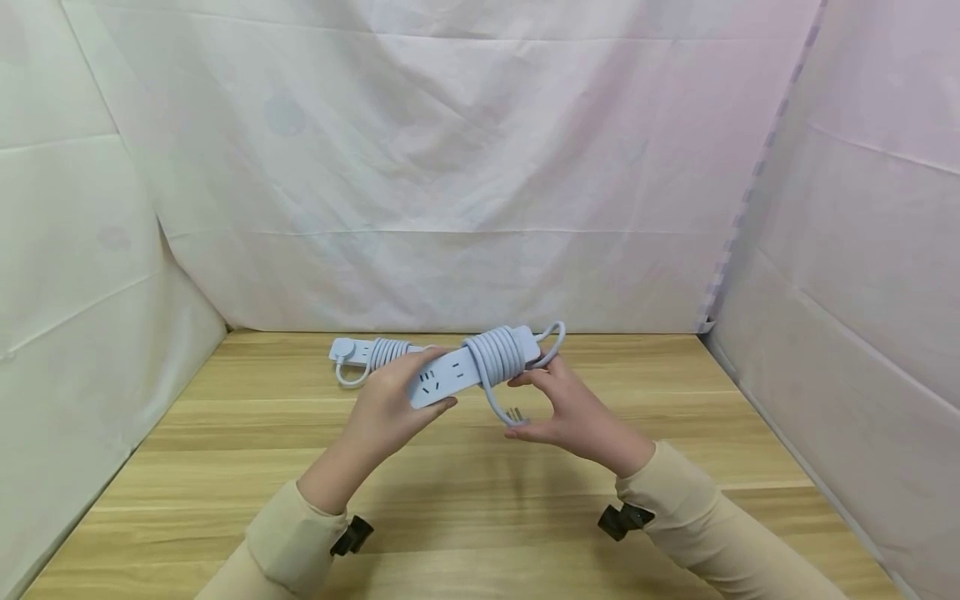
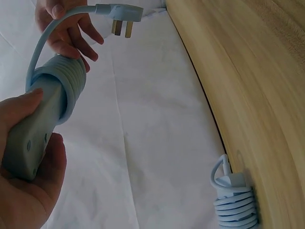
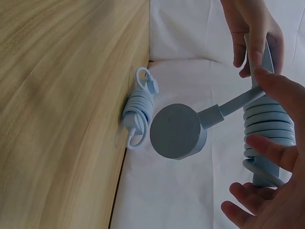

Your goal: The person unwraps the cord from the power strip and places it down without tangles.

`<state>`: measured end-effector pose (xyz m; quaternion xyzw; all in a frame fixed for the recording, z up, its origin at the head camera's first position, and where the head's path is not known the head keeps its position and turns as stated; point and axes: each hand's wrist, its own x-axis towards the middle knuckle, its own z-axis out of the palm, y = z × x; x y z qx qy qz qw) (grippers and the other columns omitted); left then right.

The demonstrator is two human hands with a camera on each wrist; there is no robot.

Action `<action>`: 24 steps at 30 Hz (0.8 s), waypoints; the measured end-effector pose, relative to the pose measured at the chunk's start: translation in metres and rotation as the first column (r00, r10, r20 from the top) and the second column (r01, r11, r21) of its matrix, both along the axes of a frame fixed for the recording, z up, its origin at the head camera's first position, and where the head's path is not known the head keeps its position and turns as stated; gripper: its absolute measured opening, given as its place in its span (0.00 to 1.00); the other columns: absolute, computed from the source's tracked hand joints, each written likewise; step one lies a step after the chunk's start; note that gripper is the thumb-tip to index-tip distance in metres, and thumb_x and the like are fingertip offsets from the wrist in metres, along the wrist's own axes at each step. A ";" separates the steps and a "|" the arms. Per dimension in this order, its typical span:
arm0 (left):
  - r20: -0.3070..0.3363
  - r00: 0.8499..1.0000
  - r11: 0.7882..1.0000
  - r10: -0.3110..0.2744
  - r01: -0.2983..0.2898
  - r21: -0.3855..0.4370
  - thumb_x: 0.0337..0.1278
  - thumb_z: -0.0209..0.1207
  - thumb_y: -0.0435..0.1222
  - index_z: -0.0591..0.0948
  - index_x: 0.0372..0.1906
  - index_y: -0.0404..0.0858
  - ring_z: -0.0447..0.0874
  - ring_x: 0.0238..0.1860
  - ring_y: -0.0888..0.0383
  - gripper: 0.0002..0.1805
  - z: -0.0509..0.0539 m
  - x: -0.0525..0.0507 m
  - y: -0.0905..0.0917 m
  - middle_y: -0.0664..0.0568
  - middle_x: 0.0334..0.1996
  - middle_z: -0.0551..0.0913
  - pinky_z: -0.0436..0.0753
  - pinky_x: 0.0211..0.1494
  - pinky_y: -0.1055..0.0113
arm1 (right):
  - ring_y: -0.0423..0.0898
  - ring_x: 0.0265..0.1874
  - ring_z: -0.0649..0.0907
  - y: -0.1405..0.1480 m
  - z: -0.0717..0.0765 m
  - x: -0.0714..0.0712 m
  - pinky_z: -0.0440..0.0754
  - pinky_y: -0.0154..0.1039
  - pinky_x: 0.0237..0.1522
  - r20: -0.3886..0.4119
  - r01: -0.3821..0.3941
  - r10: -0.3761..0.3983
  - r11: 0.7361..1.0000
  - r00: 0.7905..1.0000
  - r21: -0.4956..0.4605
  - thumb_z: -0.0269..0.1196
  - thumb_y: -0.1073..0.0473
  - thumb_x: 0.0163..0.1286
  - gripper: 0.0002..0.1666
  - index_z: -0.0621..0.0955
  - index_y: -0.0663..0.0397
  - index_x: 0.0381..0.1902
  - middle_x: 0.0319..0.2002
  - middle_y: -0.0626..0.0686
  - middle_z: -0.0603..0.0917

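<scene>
Power strip (image 1: 444, 377) and wound cord (image 1: 495, 357) are held up above a wood-grain table (image 1: 480, 525), the strip slanting so that its right end sits higher in the head view. The person's left hand (image 1: 386, 396) grips the strip's left end, thumb along the near edge and fingers round the far one, beside a socket face with dark slots. The cord is wrapped in close turns round the right part of the strip, and a small loop sticks out past that end. The right hand (image 1: 570, 408) is by this end with its fingers loosely bent and spread rather than closed round the strip; one finger touches the coil, and the thumb is at the free length of cord. On that free length hangs a plug (image 3: 176, 131), round-backed in the right wrist view, its metal prongs (image 2: 122, 28) bare in the left wrist view. Behind the left hand, toward the back of the table, lies a second power strip (image 1: 363, 352), also wound with its own cord and with a plug at its left end. Pale sleeves (image 1: 292, 533) cover both forearms, and white cloth (image 1: 480, 167) hangs behind the table and along both sides.
</scene>
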<state>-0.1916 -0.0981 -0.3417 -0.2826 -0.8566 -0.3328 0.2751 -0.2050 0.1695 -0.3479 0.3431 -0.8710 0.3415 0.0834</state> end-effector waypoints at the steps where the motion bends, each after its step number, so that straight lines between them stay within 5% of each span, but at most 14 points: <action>1: 0.008 1.000 1.000 0.006 -0.006 -0.019 0.36 0.78 0.34 0.79 0.56 0.34 0.81 0.38 0.55 0.35 0.001 0.000 0.000 0.46 0.47 0.84 0.78 0.36 0.61 | 0.52 0.61 0.68 0.000 -0.001 0.000 0.69 0.54 0.59 -0.001 0.002 -0.002 1.000 1.000 -0.001 0.79 0.53 0.49 0.29 0.79 0.54 0.47 0.60 0.54 0.68; 9: 0.067 0.996 0.983 0.058 -0.045 -0.176 0.37 0.77 0.35 0.80 0.54 0.37 0.81 0.35 0.58 0.32 0.000 -0.004 0.002 0.49 0.42 0.85 0.79 0.34 0.63 | 0.53 0.60 0.69 -0.002 -0.009 0.003 0.70 0.55 0.58 -0.005 0.008 -0.008 1.000 1.000 0.009 0.80 0.55 0.48 0.28 0.79 0.55 0.44 0.58 0.55 0.69; 16: 0.090 0.989 0.970 0.115 -0.093 -0.223 0.36 0.78 0.40 0.81 0.52 0.34 0.81 0.36 0.56 0.32 -0.005 -0.006 0.005 0.47 0.44 0.85 0.79 0.36 0.61 | 0.52 0.57 0.70 -0.008 -0.015 0.005 0.70 0.53 0.58 -0.019 0.016 -0.015 0.999 1.000 0.032 0.81 0.57 0.46 0.29 0.79 0.58 0.44 0.55 0.55 0.70; 24: 0.087 0.975 0.924 0.205 -0.164 -0.346 0.36 0.77 0.45 0.82 0.47 0.38 0.77 0.28 0.58 0.29 -0.004 -0.008 0.010 0.53 0.33 0.84 0.77 0.30 0.60 | 0.52 0.59 0.70 -0.018 -0.018 0.010 0.70 0.53 0.59 -0.019 0.037 -0.036 0.997 0.999 0.065 0.79 0.52 0.48 0.29 0.79 0.56 0.44 0.56 0.54 0.70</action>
